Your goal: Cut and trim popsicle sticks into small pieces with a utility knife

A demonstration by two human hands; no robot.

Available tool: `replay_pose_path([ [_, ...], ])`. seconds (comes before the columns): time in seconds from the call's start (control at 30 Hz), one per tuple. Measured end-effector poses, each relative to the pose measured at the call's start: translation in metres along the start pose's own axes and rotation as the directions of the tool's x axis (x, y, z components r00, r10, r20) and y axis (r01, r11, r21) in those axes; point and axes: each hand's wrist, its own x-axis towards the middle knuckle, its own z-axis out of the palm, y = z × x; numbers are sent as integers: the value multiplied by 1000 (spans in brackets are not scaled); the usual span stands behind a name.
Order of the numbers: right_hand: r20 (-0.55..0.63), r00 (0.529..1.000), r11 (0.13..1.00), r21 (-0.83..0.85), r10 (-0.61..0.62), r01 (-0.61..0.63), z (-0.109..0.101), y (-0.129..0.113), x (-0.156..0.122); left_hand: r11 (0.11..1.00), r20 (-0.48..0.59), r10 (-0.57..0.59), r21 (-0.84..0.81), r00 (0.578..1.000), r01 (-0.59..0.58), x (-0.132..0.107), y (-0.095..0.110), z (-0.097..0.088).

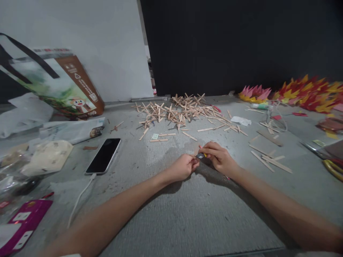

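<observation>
In the middle of the table, my left hand (184,167) is closed in a pinch on what looks like a wooden craft stick (194,156), most of it hidden by the fingers. My right hand (218,155) grips a small grey-and-yellow tool (200,155), probably a utility knife. The tool's grey end meets the stick at my left fingertips. Beyond both hands lies a heap of crossed wooden craft sticks (171,112), with single sticks (189,136) scattered in front of it.
Left of my arms lies a phone (104,156) on a white cable (80,200), near plastic packets (48,157) and a printed bag (66,85). To the right are loose sticks (276,163), yellow-handled scissors (332,169) and red-yellow paper shapes (308,94). A dark panel (227,46) stands behind.
</observation>
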Motion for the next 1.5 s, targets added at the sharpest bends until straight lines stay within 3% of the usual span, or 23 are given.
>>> replay_pose_path([
  [0.63, -26, 999, 1000, -6, -19, 19, 4, 1, -1, 1000, -38, -16, -19, 999, 15, 4, 3, 7],
  [0.83, -9, 1000, 1000, -17, 13, -13, 2, 5, -1, 988, -10, 4, -152, 1000, -5, -5, 6, 3],
  [0.97, -1, 1000, 999, -17, 30, -30, 2, 5, -1, 992, -22, -36, -120, 999, 33, -7, 7, 3],
  [1.1, -86, 988, 989, -58, 131, -136, 1, 6, -1, 986, -47, -96, -144, 994, 88, -8, 7, 4],
  [1.27, -155, 947, 953, -78, 280, -294, -2, 7, -1, 965, -110, -66, -260, 992, 36, -9, 3, 2],
  [1.4, -154, 914, 919, -69, 374, -388, -9, -5, 5, 935, -140, -71, -353, 988, 17, -7, -1, 2],
  [1.5, -104, 915, 914, -78, 390, -398, -16, -23, 11, 925, -163, -58, -380, 985, -9, -6, -2, 3],
])
